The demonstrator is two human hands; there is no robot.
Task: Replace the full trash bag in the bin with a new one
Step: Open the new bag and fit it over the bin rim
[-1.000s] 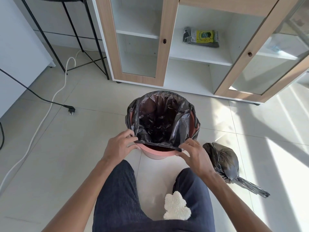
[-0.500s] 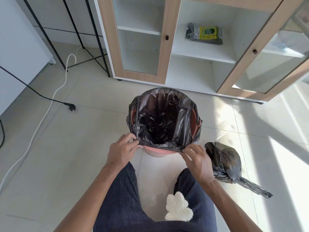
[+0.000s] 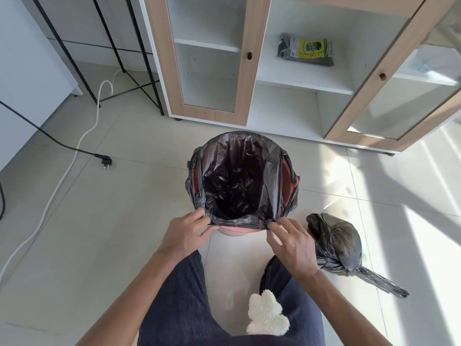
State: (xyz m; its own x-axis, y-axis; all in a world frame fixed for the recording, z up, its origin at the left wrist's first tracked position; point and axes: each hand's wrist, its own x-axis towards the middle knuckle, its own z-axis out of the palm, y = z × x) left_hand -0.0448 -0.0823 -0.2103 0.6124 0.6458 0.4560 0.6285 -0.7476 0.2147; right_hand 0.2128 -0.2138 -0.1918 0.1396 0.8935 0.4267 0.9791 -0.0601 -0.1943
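both hands (image 3: 239, 236) on new bag (image 3: 270, 171) edge

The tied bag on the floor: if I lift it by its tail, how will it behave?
The tied bag looks soft and crumpled, so it would probably sag and swing. Its body bulges, so it likely holds some weight. The twisted tail is thin, shiny plastic, possibly slippery.

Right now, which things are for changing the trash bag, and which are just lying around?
For the job:
- pink bin
- new black bag lining it
- left hand and right hand, pinching the bag's near edge
- tied full bag on the floor
- pack of bags on the shelf

Just lying around:
- black plug
- white cable
- fluffy white thing
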